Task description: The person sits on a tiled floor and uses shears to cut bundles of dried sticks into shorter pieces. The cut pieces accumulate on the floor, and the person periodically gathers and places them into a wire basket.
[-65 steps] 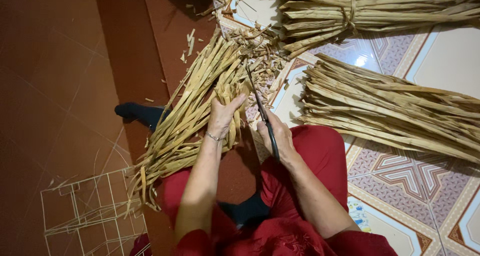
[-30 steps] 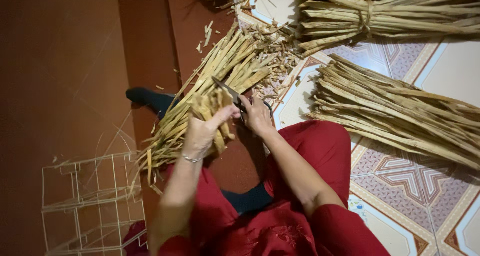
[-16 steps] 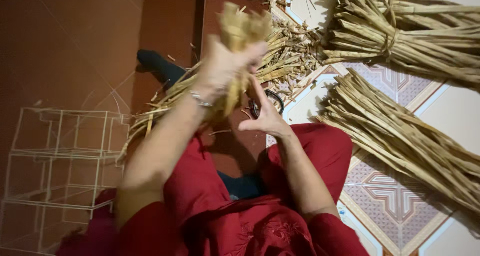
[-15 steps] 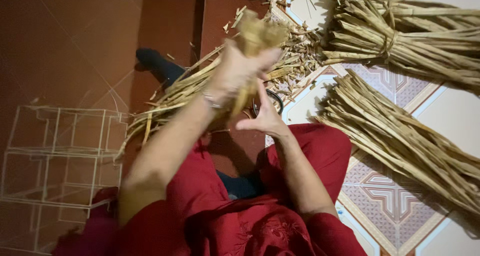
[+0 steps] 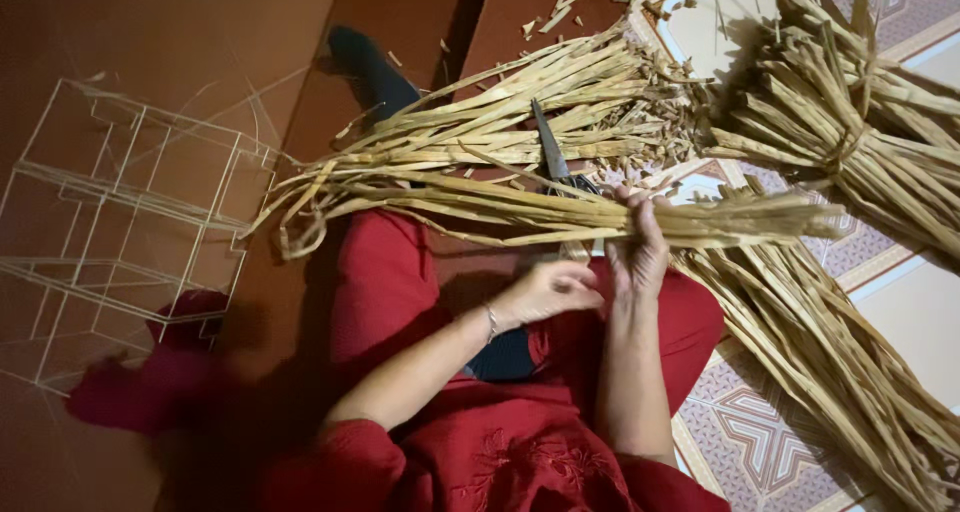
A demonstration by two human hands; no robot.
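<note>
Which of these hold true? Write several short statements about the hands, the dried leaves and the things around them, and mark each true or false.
1. The right hand grips a bundle of dried leaves lying across the lap. True.
2. The left hand rests flat on the tiled floor. False: it is held below the bundle, over the red trousers.
3. Scissors lie among the leaves. True.
4. The wire frame stands on the tiles at the right. False: it is at the left, on the brown floor.
5. A tied sheaf lies upper right. True.
</note>
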